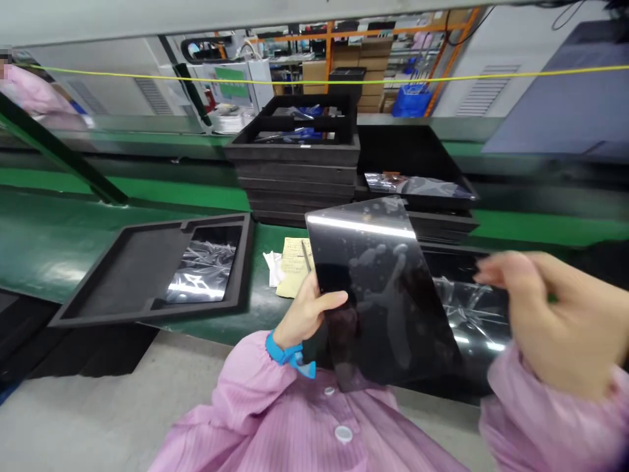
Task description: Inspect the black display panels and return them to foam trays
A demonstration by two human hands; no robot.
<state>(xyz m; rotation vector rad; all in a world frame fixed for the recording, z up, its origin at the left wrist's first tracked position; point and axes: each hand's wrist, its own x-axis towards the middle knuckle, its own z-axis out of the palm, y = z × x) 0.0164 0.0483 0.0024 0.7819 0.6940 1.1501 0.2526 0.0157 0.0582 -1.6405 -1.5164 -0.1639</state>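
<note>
My left hand [309, 308], with a blue wrist strap [285, 351], grips the left edge of a glossy black screen panel [383, 295], thumb on its face. The panel is held tilted in front of my body, with smudge-like marks and a bright reflection on it. To its right, my right hand [555, 314] is raised, blurred, its thumb and fingers drawn together; whatever they may pinch cannot be made out. Beneath that hand lies another dark panel under wrinkled clear film [472, 314]. Behind the held panel is a yellow note sheet [293, 262] with a pen [305, 254].
At left, a black foam tray [132, 269] holds a film-covered panel [204, 265]. Stacked black foam trays [299, 174] stand at the back, beside another tray stack [442, 223] with a film-covered piece on top. A green post [59, 147] slants at left. Another person's pink sleeve [42, 92] shows far left.
</note>
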